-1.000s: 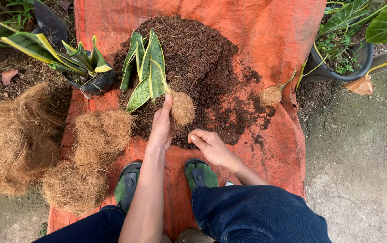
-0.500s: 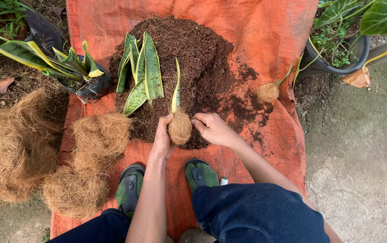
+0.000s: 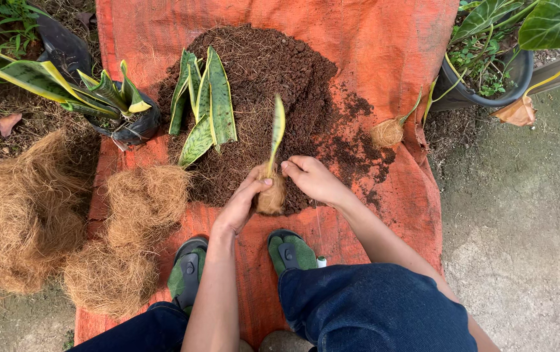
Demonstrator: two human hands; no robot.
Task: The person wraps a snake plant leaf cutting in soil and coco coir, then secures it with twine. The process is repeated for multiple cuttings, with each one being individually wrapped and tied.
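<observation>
**Both hands cupped round a fibre-wrapped plant ball**

The fibre ball (image 3: 271, 197), a small brown bundle with one narrow green-and-yellow leaf (image 3: 278, 130) standing up out of it, sits at the near edge of the soil heap (image 3: 273, 72), held between the person's two hands. The left hand (image 3: 244, 203) wraps the ball from its left side, fingers curled and thumb pressed across the top. The right hand (image 3: 312, 179) closes in from the right, fingertips bunched against the base of the leaf where it enters the fibre.

The soil heap lies in the middle of an orange cloth (image 3: 371, 39) spread on the ground. On the heap's left slope lies a clump of broad striped leaves (image 3: 205, 107). At the heap's right edge rests a second wrapped ball (image 3: 388, 132) with a thin shoot. Left of the heap, on the cloth's edge, a black pot (image 3: 130, 127) lies tipped with long yellow-edged leaves spilling out. Nearer the person and left of the heap are loose mounds of coconut fibre (image 3: 143, 195). Just below the heap, the person's green sandals (image 3: 291, 251) rest on the cloth. Far right of the heap stands a dark planter (image 3: 488, 81).
</observation>
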